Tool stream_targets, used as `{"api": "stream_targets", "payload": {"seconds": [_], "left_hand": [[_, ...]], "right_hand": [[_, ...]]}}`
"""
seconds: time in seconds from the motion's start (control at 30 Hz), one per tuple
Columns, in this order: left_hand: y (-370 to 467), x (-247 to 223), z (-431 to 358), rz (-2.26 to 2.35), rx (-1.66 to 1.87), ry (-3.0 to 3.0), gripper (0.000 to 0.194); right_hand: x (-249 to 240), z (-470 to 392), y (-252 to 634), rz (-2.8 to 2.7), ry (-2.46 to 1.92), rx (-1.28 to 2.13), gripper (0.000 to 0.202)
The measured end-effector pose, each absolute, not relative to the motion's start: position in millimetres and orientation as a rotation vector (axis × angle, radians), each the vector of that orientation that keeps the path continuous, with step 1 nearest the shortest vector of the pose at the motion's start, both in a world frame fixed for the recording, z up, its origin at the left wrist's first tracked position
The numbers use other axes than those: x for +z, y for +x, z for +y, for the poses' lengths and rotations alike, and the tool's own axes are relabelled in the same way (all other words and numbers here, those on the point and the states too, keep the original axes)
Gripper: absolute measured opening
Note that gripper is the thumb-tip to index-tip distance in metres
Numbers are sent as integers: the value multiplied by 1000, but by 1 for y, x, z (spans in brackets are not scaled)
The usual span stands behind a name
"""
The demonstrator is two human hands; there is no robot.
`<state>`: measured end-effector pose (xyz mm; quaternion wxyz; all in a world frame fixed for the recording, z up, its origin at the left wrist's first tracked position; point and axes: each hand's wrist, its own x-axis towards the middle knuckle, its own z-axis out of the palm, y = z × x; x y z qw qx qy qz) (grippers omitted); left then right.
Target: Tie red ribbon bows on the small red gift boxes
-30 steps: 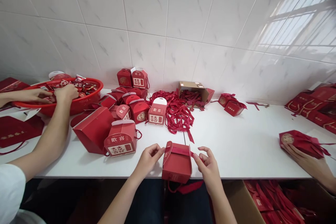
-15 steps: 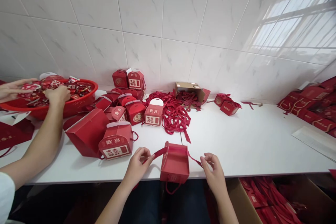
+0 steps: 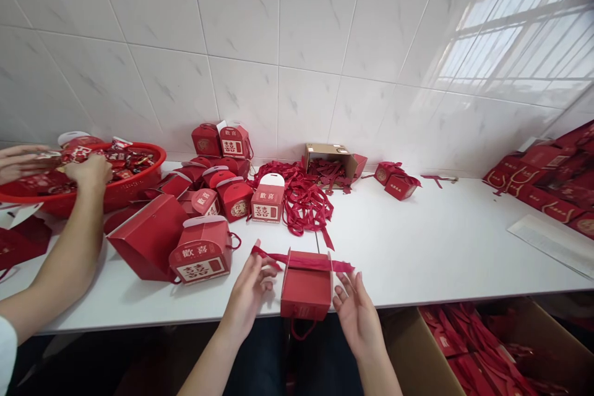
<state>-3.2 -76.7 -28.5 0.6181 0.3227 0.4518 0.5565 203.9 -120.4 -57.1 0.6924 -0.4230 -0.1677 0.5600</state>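
Note:
A small red box [image 3: 306, 288] sits at the table's front edge, a cord loop hanging below it. Across its top runs a dark red ribbon [image 3: 310, 262], stretched out to both sides. On the left, my left hand [image 3: 250, 288] has the ribbon's end over its thumb and index finger, the fingers apart and curved. At the right side of the box, my right hand [image 3: 356, 312] is palm up with spread fingers, its fingertips just under the ribbon's other end. Behind the box lies a heap of loose red ribbons [image 3: 309, 207].
Finished-looking red boxes [image 3: 199, 253] crowd the left. Another person's hands [image 3: 90, 173] are over a red basket [image 3: 160, 167] of wrapped sweets. A cardboard box [image 3: 346, 158] stands by the wall, two small boxes [image 3: 401, 185] right of it. An open carton [image 3: 431, 352] is below right.
The ribbon has risen to lie across the box's top. Both my hands have turned and their fingers have opened from a pinch. The other person's hands have shifted slightly over the basket.

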Motion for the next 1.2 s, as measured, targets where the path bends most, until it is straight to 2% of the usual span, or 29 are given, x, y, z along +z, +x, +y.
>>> {"api": "stream_targets", "payload": {"seconds": [0.1, 0.2, 0.33, 0.4, 0.63, 0.83, 1.03, 1.2], "left_hand": [[-2, -19, -68, 831, 1403, 368, 29], [-4, -5, -64, 777, 1571, 312, 23], [-7, 17, -61, 801, 1717, 455, 19], [-8, 28, -59, 802, 1724, 585, 20], [-6, 74, -45, 654, 1727, 916, 18], [2, 103, -42, 647, 1726, 1098, 21], [13, 96, -43, 711, 1624, 1248, 21], [19, 99, -52, 667, 1482, 1446, 19]], "right_hand": [[-50, -116, 211, -241, -804, 1236, 23], [-39, -114, 219, -151, -749, 1114, 17], [-18, -113, 227, -236, -825, 947, 21], [-6, -112, 230, -353, -861, 864, 16], [31, -101, 235, -737, -998, 545, 20], [50, -98, 235, -934, -1045, 449, 24], [65, -98, 239, -931, -975, 453, 21], [85, -91, 230, -986, -911, 653, 23]]}}
